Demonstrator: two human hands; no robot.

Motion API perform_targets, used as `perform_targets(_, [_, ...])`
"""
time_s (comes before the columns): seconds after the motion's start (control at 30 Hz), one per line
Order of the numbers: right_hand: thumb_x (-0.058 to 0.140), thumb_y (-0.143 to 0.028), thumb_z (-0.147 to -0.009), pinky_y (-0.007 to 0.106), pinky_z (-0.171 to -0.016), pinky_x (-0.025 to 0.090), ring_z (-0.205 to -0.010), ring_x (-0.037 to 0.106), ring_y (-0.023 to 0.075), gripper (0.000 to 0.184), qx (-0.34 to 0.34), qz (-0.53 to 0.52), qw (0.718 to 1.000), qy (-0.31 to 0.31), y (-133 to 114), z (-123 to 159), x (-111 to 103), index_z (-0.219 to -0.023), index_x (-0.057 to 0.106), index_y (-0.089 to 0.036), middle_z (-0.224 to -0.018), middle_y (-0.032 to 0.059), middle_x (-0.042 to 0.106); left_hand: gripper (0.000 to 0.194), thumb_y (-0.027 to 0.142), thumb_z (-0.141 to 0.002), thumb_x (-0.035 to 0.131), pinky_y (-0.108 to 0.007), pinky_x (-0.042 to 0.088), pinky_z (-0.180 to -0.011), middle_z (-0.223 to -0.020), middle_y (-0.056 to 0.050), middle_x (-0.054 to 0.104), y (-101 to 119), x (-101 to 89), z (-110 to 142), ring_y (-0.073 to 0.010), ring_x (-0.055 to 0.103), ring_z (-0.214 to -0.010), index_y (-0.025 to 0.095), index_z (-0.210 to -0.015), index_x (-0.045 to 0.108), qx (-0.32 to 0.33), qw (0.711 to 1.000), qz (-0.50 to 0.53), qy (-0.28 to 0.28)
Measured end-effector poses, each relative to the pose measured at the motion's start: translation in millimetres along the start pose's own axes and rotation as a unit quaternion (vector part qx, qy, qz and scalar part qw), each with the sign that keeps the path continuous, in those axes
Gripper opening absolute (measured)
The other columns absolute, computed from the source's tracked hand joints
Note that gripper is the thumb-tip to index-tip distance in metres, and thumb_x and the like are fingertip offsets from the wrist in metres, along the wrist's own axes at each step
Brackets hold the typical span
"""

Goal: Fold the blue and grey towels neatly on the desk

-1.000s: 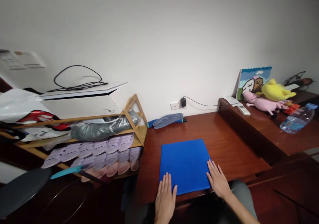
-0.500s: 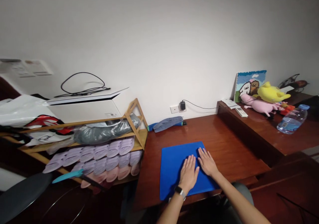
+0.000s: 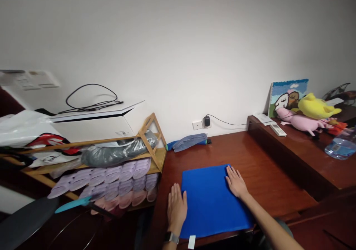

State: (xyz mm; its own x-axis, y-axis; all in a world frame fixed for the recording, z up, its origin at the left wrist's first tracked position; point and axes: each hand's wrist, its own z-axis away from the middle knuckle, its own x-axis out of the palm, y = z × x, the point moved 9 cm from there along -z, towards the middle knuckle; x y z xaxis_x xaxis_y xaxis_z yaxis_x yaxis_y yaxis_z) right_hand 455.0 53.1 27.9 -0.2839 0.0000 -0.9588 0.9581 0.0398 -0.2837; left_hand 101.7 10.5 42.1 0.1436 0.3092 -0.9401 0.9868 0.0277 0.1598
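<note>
A flat blue square of fabric (image 3: 211, 200) lies on the reddish-brown wooden table (image 3: 230, 150), with a small white tag (image 3: 191, 242) sticking out at its near left corner. My left hand (image 3: 177, 207), with a watch (image 3: 171, 237) at the wrist, rests open along the fabric's left edge, its fingers pointing away from me and the thumb at the cloth. On the far right edge my right hand (image 3: 236, 181) lies flat, palm down, fingers extended. Neither hand grips anything.
A grey-blue folded cloth bundle (image 3: 190, 142) lies by the wall, near a plugged-in charger (image 3: 207, 121). Left stands a wooden rack (image 3: 151, 142) with slippers (image 3: 126, 170) and a white box (image 3: 91, 126). A raised ledge at right bears plush toys (image 3: 300, 123), a remote (image 3: 278, 130) and a water bottle (image 3: 339, 147).
My left hand has slid left from the middle of the fabric to its left edge. My right hand has shifted slightly right to the right edge. The view has moved a little.
</note>
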Motion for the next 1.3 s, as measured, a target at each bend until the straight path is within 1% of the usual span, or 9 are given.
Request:
perform_targets(0.2, [0.016,-0.046,-0.106,0.042,-0.13,0.011,-0.161,0.012,0.0216,0.069,-0.023,0.004,0.999,-0.034,-1.4,-32.7,12.9,-0.166,0.021,-0.011,-0.173,0.0084,0.02,0.062,0.044,-0.109,0.02,-0.046,0.023,-0.13,-0.169,-0.006,0.032,199.4,23.9,-30.9,-0.0219,0.024,-0.158,0.019,-0.165,0.025,0.263,0.956,0.091,-0.089])
perform_targets(0.3, [0.016,-0.048,-0.106,0.042,-0.13,0.012,-0.161,0.011,0.0204,0.069,-0.034,-0.001,0.999,-0.025,2.2,-35.0,22.9,-0.166,0.02,-0.014,-0.173,0.0065,0.018,0.063,0.046,-0.109,0.018,-0.045,0.023,-0.131,-0.169,-0.006,0.033,243.9,55.8,-34.2,-0.0214,0.023,-0.159,0.02,-0.166,0.024,0.278,0.944,0.111,-0.138])
perform_targets(0.4, [0.016,-0.048,-0.106,0.042,-0.13,0.012,-0.161,0.012,0.02,0.069,-0.026,0.001,1.0,-0.015,6.2,-35.3,26.3,-0.167,0.019,-0.016,-0.173,0.0062,0.019,0.069,0.053,-0.107,0.016,-0.048,0.021,-0.131,-0.169,-0.008,0.032,212.8,68.6,-49.4,-0.0247,0.023,-0.159,0.018,-0.165,0.028,0.205,0.964,0.105,-0.134])
perform_targets(0.6, [0.016,-0.047,-0.106,0.046,-0.13,0.006,-0.161,0.011,0.0205,0.069,-0.013,0.024,0.999,-0.031,0.8,-38.6,15.8,-0.166,0.017,-0.014,-0.173,0.0057,0.018,0.069,0.051,-0.107,0.016,-0.051,0.022,-0.129,-0.167,-0.013,0.035,69.6,51.8,-89.8,-0.0273,0.028,-0.157,0.014,-0.165,0.028,0.073,0.992,0.025,-0.098])
perform_targets(0.7, [0.016,-0.045,-0.106,0.045,-0.13,0.006,-0.161,0.011,0.021,0.069,-0.009,0.03,0.998,-0.053,-3.4,-39.9,8.9,-0.166,0.018,-0.012,-0.173,0.0061,0.018,0.067,0.047,-0.107,0.016,-0.052,0.027,-0.126,-0.165,-0.014,0.039,31.4,41.7,-99.8,-0.0278,0.033,-0.155,0.015,-0.165,0.026,0.063,0.995,0.012,-0.081])
perform_targets(0.83, [0.015,-0.044,-0.106,0.044,-0.13,0.009,-0.161,0.012,0.0213,0.068,-0.016,0.024,0.999,-0.029,-9.7,-34.5,1.0,-0.166,0.019,-0.011,-0.173,0.0081,0.019,0.064,0.042,-0.108,0.017,-0.05,0.025,-0.128,-0.166,-0.014,0.038,52.2,27.8,-91.0,-0.0266,0.029,-0.157,0.013,-0.165,0.025,0.09,0.994,0.023,-0.051])
perform_targets(1.1, [0.014,-0.045,-0.106,0.043,-0.13,0.01,-0.161,0.011,0.0219,0.069,-0.018,0.022,0.999,-0.028,-7.4,-15.0,17.4,-0.165,0.022,-0.011,-0.172,0.008,0.02,0.065,0.05,-0.108,0.017,-0.046,0.024,-0.13,-0.168,-0.007,0.035,230.9,50.3,-14.3,-0.0225,0.026,-0.158,0.018,-0.164,0.031,0.269,0.947,0.119,-0.129])
perform_targets(1.2, [0.014,-0.045,-0.106,0.043,-0.131,0.008,-0.161,0.009,0.0206,0.069,-0.01,0.013,0.999,-0.029,-5.2,-13.8,18.0,-0.166,0.019,-0.011,-0.173,0.0066,0.017,0.066,0.051,-0.108,0.018,-0.047,0.022,-0.13,-0.169,-0.007,0.033,211.5,57.3,-16.3,-0.0238,0.024,-0.159,0.019,-0.165,0.029,0.233,0.957,0.106,-0.135])
perform_targets(1.3, [0.014,-0.045,-0.106,0.042,-0.131,0.006,-0.161,0.009,0.0192,0.069,-0.003,0.007,1.0,-0.027,-5.5,-14.3,15.6,-0.166,0.018,-0.012,-0.173,0.0062,0.018,0.067,0.052,-0.107,0.019,-0.051,0.023,-0.13,-0.169,-0.008,0.032,138.9,51.1,-34.7,-0.0264,0.025,-0.158,0.019,-0.165,0.028,0.159,0.978,0.065,-0.117])
